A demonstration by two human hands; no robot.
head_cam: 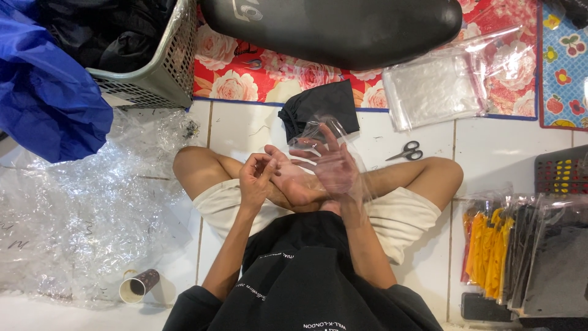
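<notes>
I sit cross-legged on a white tiled floor. My right hand is pushed inside a clear plastic bag, fingers spread apart, stretching the film. My left hand pinches the bag's edge near its opening, fingers curled. Just beyond my hands lies a folded black cloth on the floor. A pair of scissors rests to the right of it.
A stack of clear plastic bags lies on a red floral mat. A grey basket with dark cloth and a blue bag are at left. Bubble wrap, a tape roll, packed items at right.
</notes>
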